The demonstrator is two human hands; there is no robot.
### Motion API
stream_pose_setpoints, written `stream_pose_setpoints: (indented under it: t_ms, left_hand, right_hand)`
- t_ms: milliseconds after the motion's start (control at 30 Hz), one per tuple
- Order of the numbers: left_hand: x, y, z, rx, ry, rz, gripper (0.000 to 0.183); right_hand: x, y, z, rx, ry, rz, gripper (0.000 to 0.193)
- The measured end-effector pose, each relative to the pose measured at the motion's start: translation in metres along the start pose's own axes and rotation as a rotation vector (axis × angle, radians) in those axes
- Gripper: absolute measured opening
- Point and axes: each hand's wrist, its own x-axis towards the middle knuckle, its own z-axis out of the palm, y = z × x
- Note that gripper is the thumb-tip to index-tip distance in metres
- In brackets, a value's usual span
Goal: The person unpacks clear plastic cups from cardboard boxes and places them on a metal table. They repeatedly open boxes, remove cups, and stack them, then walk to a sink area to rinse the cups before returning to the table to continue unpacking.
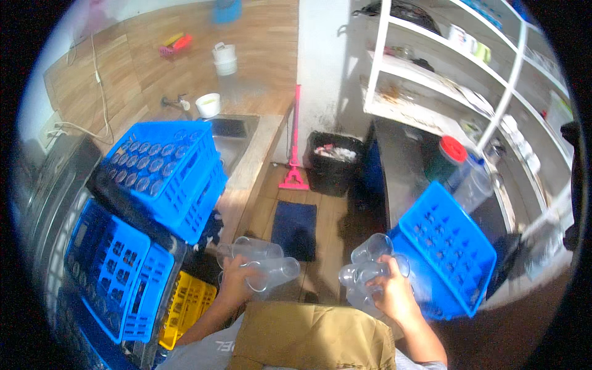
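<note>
My left hand (235, 282) is closed around several clear drinking glasses (271, 271), which lie tilted on their sides in front of my body. In my right hand (393, 290) is another cluster of clear glasses (364, 274), the fingers wrapped round them. Both bunches hang in the air above the floor, apart from each other. Just right of my right hand stands a blue plastic crate (447, 246), tipped toward me. To the left, a blue crate (185, 191) holds rows of upturned clear glasses (143, 163).
More blue crates (120, 271) and a yellow crate (187, 308) stand at left. Ahead are a sink (231, 129), a pink-handled floor tool (295, 148), a black bin (335, 163) and a dark mat (295, 222). White shelves (425, 74) and a dark counter (401, 160) line the right.
</note>
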Motion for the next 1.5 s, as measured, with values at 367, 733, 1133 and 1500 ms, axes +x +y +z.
stream_pose_setpoints:
  t_ms: [367,733,1133,1500]
  left_hand:
    - [0.241,-0.080,0.037,0.102,0.137,-0.094,0.026]
    - [0.478,-0.190,0.044,0.078,0.307,-0.227,0.029]
    - [0.587,-0.213,0.069,0.206,0.572,-0.710,0.033]
    - [0.626,-0.156,0.094,0.235,0.786,-1.210,0.039]
  right_hand:
    - [0.385,0.018,-0.041,-0.062,-0.051,-0.449,0.035]
    - [0.729,-0.001,0.015,0.027,-0.141,-0.667,0.026]
    - [1.107,-0.067,0.140,-0.056,-0.235,-0.981,0.020]
    - [1.206,-0.158,0.212,-0.055,-0.330,-0.671,0.023]
